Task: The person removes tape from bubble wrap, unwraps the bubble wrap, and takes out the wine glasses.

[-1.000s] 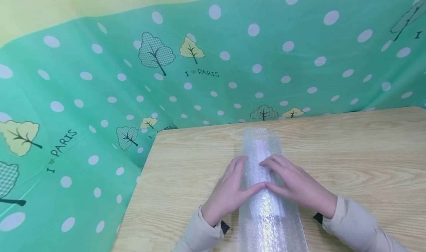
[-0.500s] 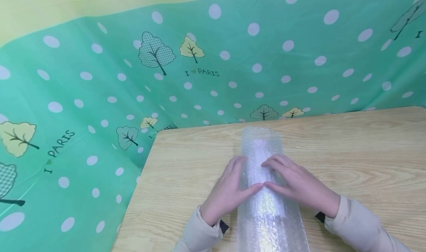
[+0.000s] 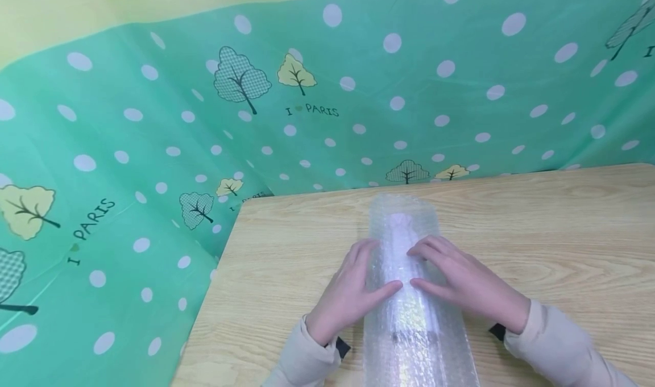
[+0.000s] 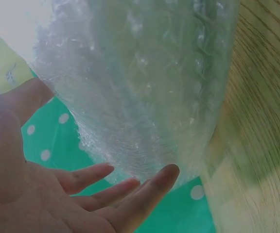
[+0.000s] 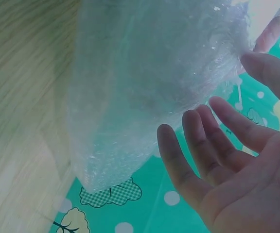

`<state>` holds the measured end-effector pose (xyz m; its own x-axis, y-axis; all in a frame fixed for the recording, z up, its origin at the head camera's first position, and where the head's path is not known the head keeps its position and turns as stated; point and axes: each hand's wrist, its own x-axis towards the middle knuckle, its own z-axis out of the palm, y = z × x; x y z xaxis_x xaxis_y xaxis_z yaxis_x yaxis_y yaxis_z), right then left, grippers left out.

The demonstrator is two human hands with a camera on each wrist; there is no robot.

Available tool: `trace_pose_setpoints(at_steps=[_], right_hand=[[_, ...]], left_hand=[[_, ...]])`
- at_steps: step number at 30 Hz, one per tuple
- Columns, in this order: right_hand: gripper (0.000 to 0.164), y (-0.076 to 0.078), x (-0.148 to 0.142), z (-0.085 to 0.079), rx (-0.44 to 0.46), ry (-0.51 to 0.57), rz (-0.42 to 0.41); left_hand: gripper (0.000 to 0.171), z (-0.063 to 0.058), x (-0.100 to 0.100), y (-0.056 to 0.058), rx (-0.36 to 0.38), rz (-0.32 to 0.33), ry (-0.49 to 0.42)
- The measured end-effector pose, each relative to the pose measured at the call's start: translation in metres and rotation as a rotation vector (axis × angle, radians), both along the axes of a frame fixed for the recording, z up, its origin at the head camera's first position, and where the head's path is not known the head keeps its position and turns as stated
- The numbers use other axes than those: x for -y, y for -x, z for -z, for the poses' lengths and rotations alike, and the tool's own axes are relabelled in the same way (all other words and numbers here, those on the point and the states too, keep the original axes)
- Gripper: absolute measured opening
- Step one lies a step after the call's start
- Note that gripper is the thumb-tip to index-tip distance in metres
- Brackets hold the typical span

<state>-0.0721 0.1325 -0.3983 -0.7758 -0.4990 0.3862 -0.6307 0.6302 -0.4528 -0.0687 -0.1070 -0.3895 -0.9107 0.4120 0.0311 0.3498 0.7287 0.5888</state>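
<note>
A long, clear bundle of bubble wrap (image 3: 411, 350) runs lengthwise on the wooden table; a whitish shape shows through its upper layers. On its left side rests my left hand (image 3: 345, 296), thumb over the top and fingers along the side. My right hand (image 3: 463, 279) mirrors it on the right, with a small gap between the two thumbs. In the left wrist view the left fingers (image 4: 135, 199) are loosely bent, tips right at the wrap. The right wrist view has the right fingers (image 5: 176, 155) spread and lightly bent beside the wrap (image 5: 130, 92).
The light wooden table (image 3: 552, 228) extends to both sides of the bundle. Behind it and along its left hangs a green cloth (image 3: 317, 148) with white dots and printed trees. Black straps show at both sleeve cuffs (image 3: 319, 344).
My thumbs have parted, with the right hand shifting slightly rightward and the left one slightly leftward. The bubble wrap looks a little wider between them.
</note>
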Motion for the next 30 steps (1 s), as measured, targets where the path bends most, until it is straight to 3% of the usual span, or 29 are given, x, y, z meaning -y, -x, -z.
trace_pose_setpoints(at_steps=[14,23,30], right_hand=[[0.043,0.0,-0.005,-0.001,0.019,-0.021,0.005],[0.055,-0.001,-0.011,-0.004,0.094,-0.036,-0.002],[0.056,0.001,-0.013,-0.003,0.086,-0.054,-0.007]], left_hand=[[0.088,0.001,0.003,0.0,0.032,-0.001,-0.03],[0.087,-0.001,0.003,0.001,0.066,-0.011,-0.044],[0.086,0.0,0.006,0.001,0.077,-0.013,-0.048]])
